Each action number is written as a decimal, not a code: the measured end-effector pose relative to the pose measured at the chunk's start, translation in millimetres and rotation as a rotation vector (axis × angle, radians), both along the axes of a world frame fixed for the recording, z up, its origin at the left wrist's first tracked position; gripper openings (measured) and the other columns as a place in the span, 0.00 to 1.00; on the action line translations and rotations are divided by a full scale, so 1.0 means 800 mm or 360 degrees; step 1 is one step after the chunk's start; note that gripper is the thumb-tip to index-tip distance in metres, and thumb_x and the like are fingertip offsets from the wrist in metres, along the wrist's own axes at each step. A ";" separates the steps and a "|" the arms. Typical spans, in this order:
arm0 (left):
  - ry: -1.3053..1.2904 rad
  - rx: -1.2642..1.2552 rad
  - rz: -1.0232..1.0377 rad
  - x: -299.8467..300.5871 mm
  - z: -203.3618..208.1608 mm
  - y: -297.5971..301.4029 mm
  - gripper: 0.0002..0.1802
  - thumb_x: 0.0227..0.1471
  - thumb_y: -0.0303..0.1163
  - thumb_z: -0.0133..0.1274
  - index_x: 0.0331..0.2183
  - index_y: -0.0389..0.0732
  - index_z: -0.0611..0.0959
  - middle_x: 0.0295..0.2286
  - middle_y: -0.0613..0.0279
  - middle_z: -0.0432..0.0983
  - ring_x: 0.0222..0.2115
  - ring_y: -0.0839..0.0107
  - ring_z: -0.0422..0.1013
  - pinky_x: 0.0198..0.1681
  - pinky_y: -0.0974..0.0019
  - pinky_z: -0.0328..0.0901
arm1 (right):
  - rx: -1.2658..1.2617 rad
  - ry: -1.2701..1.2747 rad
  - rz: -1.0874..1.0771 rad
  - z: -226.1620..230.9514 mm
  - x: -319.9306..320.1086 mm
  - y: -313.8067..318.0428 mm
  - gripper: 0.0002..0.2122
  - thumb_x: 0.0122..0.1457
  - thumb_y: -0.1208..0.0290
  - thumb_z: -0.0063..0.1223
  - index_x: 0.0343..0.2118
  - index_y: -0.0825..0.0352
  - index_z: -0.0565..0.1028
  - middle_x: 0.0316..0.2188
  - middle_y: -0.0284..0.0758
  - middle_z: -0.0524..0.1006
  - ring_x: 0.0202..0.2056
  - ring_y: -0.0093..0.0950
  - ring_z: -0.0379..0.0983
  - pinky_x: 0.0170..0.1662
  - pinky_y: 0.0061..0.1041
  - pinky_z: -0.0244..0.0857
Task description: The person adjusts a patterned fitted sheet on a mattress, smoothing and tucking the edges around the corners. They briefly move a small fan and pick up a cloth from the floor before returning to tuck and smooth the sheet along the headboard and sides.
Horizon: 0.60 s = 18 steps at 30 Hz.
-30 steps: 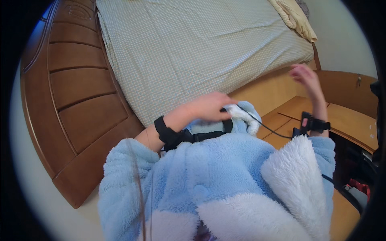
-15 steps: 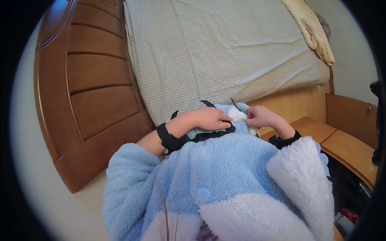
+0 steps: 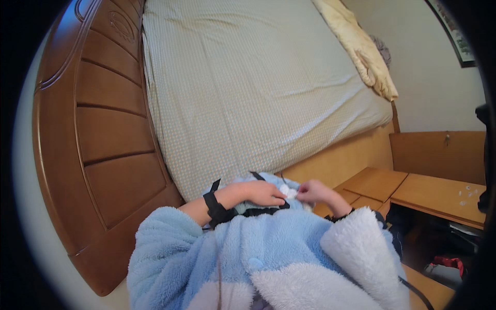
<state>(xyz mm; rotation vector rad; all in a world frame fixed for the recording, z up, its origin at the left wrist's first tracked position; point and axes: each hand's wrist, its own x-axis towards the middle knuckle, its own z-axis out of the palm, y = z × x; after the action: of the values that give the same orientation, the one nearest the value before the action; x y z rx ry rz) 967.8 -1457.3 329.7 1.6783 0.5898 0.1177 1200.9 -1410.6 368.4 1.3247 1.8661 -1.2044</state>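
Both hands are close together at my waist, over a light blue fluffy garment (image 3: 279,232). My left hand (image 3: 266,192) lies palm down with its fingers bent in beside a small white fluffy piece (image 3: 288,192); its fingertips are partly hidden, so what they hold cannot be made out. From the other side my right hand (image 3: 316,194) pinches at the edge of that white piece, thumb and forefinger together. Whether the piece belongs to the garment is unclear. A black strap (image 3: 261,211) runs just below my left hand, and a black band (image 3: 218,209) circles the left wrist.
In front of me stands a bed with a pale checked sheet (image 3: 232,93) and a brown headboard (image 3: 116,129) on the left. A cream blanket (image 3: 356,51) hangs over the far right edge. Wooden boards (image 3: 439,191) lie to the right, above a dark opening holding a red item (image 3: 448,264).
The view has shifted, so the hands and bed appear lower and further left, and more wall and floor show at right. Both hands stay together at the white piece.
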 end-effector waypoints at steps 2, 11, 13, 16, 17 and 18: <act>0.0062 0.0046 -0.0067 -0.002 0.001 0.002 0.26 0.53 0.50 0.42 0.47 0.41 0.74 0.44 0.50 0.71 0.45 0.55 0.67 0.48 0.61 0.60 | 0.0079 0.0028 0.0227 -0.002 -0.015 -0.009 0.16 0.40 0.57 0.53 0.26 0.66 0.78 0.24 0.44 0.77 0.27 0.38 0.74 0.33 0.33 0.67; 0.0004 0.0024 -0.0032 -0.014 0.008 0.002 0.28 0.54 0.50 0.41 0.49 0.40 0.72 0.44 0.48 0.70 0.46 0.54 0.66 0.49 0.62 0.59 | -0.0768 0.0664 -0.1103 0.009 0.014 0.042 0.09 0.52 0.70 0.56 0.20 0.61 0.68 0.17 0.27 0.71 0.20 0.19 0.68 0.23 0.19 0.62; 0.0041 -0.0021 -0.0059 -0.013 0.010 0.001 0.28 0.54 0.51 0.41 0.49 0.42 0.72 0.45 0.50 0.70 0.46 0.55 0.66 0.49 0.62 0.59 | -0.0709 0.0784 -0.1402 0.005 0.029 0.051 0.08 0.53 0.69 0.55 0.22 0.59 0.68 0.18 0.27 0.72 0.19 0.18 0.67 0.23 0.18 0.61; 0.0066 -0.0003 -0.0047 -0.011 0.011 -0.002 0.28 0.54 0.52 0.41 0.49 0.43 0.72 0.45 0.51 0.71 0.46 0.55 0.66 0.49 0.61 0.59 | -0.0602 0.1204 -0.2160 -0.015 0.053 0.064 0.07 0.53 0.69 0.54 0.22 0.59 0.68 0.17 0.28 0.71 0.18 0.18 0.67 0.20 0.16 0.60; 0.0039 0.0026 -0.0035 -0.011 0.011 -0.004 0.28 0.54 0.51 0.41 0.49 0.42 0.72 0.45 0.51 0.70 0.47 0.55 0.65 0.49 0.61 0.59 | -0.0443 0.1097 -0.2180 -0.022 0.065 0.071 0.07 0.53 0.69 0.54 0.23 0.59 0.69 0.17 0.28 0.71 0.17 0.18 0.66 0.18 0.16 0.59; 0.0036 0.0013 -0.0017 -0.011 0.011 -0.005 0.28 0.54 0.51 0.41 0.49 0.42 0.72 0.45 0.51 0.70 0.47 0.55 0.65 0.50 0.61 0.59 | -0.0327 0.1023 -0.2182 -0.029 0.080 0.073 0.06 0.53 0.69 0.54 0.24 0.60 0.69 0.17 0.28 0.71 0.16 0.18 0.65 0.17 0.16 0.57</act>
<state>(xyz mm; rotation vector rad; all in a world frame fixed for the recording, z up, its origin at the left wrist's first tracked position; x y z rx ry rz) 959.2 -1461.5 338.2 1.6921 0.5981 0.0939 1264.9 -1352.6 345.4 2.3484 0.8693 -2.6124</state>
